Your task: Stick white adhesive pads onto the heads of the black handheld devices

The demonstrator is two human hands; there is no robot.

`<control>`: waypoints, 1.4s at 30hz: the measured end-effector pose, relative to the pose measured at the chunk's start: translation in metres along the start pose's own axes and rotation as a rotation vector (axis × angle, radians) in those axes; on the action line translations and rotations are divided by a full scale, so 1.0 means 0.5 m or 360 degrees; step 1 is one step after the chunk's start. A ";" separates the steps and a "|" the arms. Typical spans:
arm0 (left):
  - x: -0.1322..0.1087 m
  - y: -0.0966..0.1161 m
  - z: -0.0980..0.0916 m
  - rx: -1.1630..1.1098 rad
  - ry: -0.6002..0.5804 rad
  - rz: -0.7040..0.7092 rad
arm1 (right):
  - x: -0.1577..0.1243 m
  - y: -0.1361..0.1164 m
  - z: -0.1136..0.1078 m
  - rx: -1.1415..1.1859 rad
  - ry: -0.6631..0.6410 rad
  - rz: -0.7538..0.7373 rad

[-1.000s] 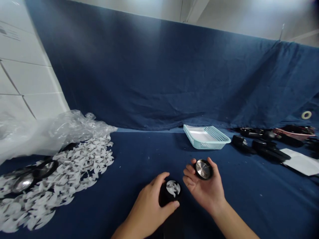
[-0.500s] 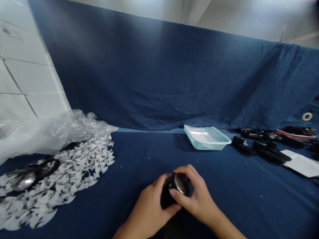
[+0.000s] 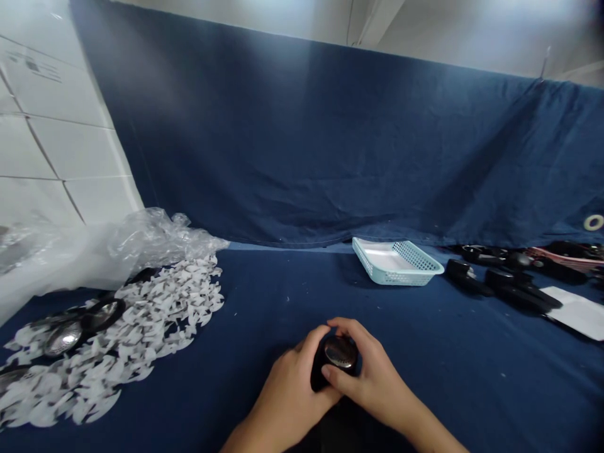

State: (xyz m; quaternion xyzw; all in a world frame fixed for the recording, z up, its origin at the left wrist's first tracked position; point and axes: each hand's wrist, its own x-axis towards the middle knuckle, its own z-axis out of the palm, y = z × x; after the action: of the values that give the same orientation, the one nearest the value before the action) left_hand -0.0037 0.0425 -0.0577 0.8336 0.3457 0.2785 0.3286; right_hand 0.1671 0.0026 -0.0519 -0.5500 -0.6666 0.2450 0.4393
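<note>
My left hand [image 3: 287,390] grips a black cylindrical body [image 3: 318,380] that stands on the blue cloth, its lower part hidden by my fingers and in shadow. A round black cap with a perforated steel face [image 3: 338,351] sits on top of that body. My right hand [image 3: 372,371] curls over the cap, fingers on its rim and thumb against its near side. The two hands touch around the join.
Left of my hands, white paper scraps [image 3: 141,327] surround more steel-faced caps [image 3: 63,338], beside a crumpled plastic sheet [image 3: 155,242]. Farther off stand a pale blue perforated basket [image 3: 396,267], black parts [image 3: 514,289] and a white sheet [image 3: 578,311]. Blue cloth [image 3: 302,151] hangs behind.
My right hand has carried the cap leftward from its open palm and set it on the black body, covering the white-patterned top. The view has shifted slightly.
</note>
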 end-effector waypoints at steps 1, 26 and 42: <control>0.000 0.002 -0.002 -0.0005 -0.0008 0.0023 | 0.001 0.002 0.001 0.0035 -0.0005 0.0021; 0.001 -0.003 -0.007 0.0022 0.0337 -0.0084 | -0.004 -0.008 0.031 0.1672 -0.0047 0.0803; 0.005 0.004 -0.014 -0.0366 0.0242 -0.0059 | 0.002 -0.006 0.024 0.1174 0.0255 0.0631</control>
State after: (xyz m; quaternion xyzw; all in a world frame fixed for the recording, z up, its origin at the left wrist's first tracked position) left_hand -0.0061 0.0460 -0.0513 0.7603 0.3509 0.3726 0.4001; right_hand 0.1555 0.0046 -0.0552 -0.4908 -0.3794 0.5033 0.6015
